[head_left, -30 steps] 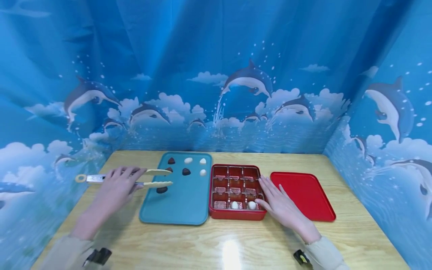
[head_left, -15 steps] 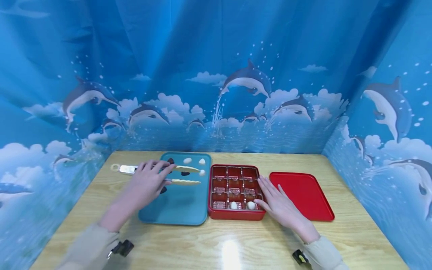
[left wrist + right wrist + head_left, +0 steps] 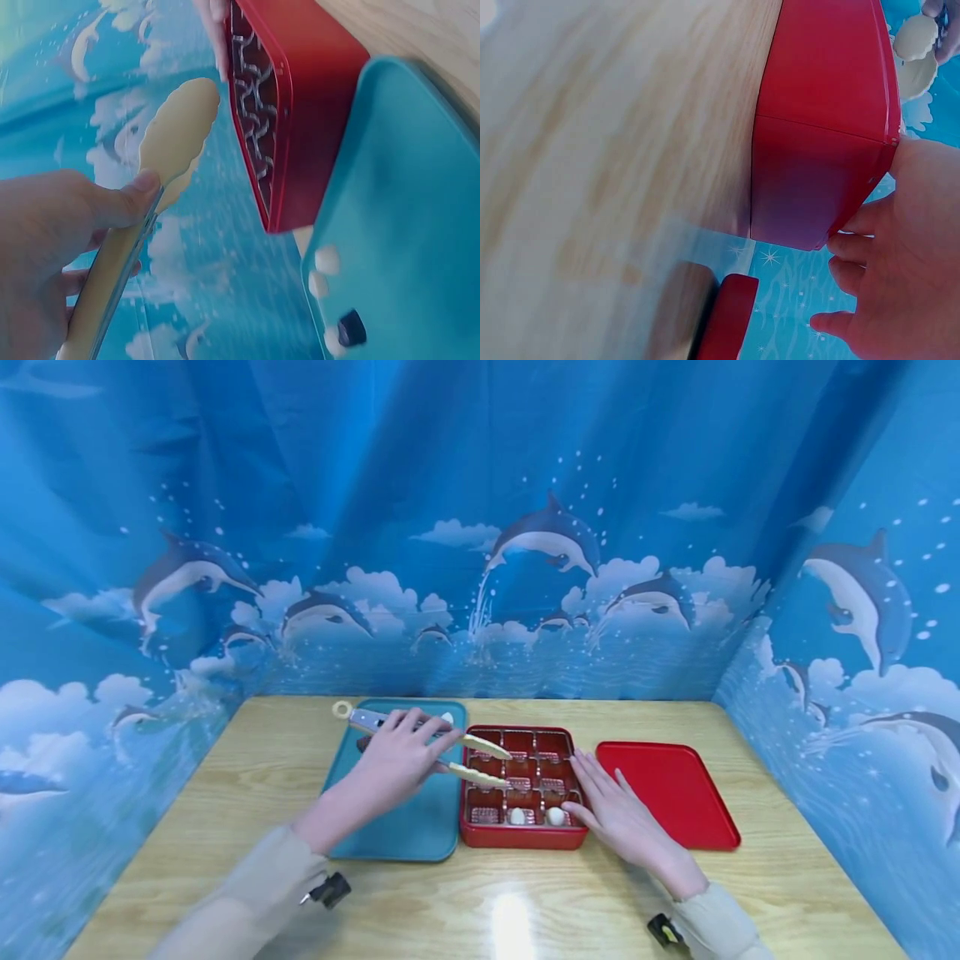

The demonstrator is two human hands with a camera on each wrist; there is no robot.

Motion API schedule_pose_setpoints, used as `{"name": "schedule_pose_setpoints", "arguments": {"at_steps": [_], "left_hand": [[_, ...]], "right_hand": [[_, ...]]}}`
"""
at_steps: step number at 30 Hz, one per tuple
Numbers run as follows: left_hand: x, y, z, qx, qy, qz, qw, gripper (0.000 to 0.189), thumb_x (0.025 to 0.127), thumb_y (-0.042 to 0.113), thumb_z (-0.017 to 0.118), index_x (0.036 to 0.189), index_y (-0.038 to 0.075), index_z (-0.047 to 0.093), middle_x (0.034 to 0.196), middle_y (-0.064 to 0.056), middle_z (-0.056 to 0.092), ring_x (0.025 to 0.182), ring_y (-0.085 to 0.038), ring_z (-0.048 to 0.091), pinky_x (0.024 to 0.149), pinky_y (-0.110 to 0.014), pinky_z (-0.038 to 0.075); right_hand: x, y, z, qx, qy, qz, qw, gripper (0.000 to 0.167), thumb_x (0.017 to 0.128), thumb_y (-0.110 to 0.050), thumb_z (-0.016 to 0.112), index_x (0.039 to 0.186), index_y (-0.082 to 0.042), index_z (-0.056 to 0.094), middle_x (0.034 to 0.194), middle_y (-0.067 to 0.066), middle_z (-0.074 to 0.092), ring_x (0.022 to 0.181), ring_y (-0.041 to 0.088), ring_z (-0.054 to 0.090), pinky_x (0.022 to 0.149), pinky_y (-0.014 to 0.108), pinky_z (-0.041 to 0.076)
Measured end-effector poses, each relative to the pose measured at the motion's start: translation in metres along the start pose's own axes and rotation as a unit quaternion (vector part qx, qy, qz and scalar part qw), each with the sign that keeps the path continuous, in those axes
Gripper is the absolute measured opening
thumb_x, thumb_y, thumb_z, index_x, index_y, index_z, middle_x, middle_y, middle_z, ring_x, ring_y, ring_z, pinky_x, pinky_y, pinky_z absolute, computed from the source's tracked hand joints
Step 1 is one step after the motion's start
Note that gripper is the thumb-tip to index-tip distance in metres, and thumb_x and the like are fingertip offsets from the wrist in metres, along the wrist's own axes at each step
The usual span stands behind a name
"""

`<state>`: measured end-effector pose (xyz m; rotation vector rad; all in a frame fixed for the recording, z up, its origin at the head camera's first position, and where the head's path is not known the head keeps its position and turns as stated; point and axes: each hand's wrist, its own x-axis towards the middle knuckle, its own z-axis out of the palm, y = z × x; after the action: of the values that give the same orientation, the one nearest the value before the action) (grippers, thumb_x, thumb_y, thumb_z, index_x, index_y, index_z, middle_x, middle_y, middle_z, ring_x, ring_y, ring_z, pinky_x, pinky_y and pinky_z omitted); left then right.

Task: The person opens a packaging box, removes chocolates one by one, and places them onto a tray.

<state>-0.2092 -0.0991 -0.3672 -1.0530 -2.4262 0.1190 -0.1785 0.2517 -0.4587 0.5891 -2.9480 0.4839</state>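
Observation:
My left hand (image 3: 401, 756) grips a pair of tongs (image 3: 180, 127) with cream, scalloped tips and metal arms. The tips stand apart over the left column of the red box (image 3: 523, 837), with nothing visible between them. Inside the box, a clear insert forms rows of compartments. Two white chocolate-like pieces, one (image 3: 517, 817) in the front middle compartment and another (image 3: 555, 816) front right, lie there. My right hand (image 3: 618, 814), fingers extended, rests along the box's right side; the right wrist view shows it at the box's edge.
Left of the box lies a blue tray (image 3: 420, 843), partly covered by the left arm. White pieces (image 3: 327, 259) and a dark piece (image 3: 352, 328) sit on it. A flat red lid (image 3: 667, 793) lies to the right. A dolphin-print curtain (image 3: 480, 568) stands behind the table.
My left hand has carried the tongs rightward from over the blue tray to over the red box's left side. The right hand has stayed at the box's right edge.

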Motion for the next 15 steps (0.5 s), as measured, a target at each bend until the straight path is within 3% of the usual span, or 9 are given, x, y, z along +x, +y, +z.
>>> {"name": "schedule_pose_setpoints", "arguments": {"at_steps": [9,15], "left_hand": [[0.025,0.022,0.004,0.033,-0.012,0.077,0.9964,0.048,0.088,0.043,0.077,0.131,0.023,0.068,0.121,0.001,0.066,0.112,-0.025,0.058,0.094,-0.04,0.049],[0.04,0.034,0.001,0.08,-0.043,0.13,0.9874,0.043,0.091,0.039,0.076,0.131,0.026,0.068,0.121,0.005,0.067,0.114,-0.02,0.057,0.1,-0.039,0.045]], "right_hand": [[0.0,0.001,0.0,-0.007,0.012,-0.011,0.9998,0.078,0.102,-0.047,0.056,0.158,0.0,0.029,0.165,0.019,0.026,0.152,0.038,0.021,0.118,0.065,0.021],[0.0,0.001,0.001,-0.009,0.013,-0.008,0.9999,0.079,0.102,-0.05,0.055,0.158,0.0,0.03,0.164,0.019,0.028,0.152,0.039,0.023,0.118,0.064,0.022]]}}
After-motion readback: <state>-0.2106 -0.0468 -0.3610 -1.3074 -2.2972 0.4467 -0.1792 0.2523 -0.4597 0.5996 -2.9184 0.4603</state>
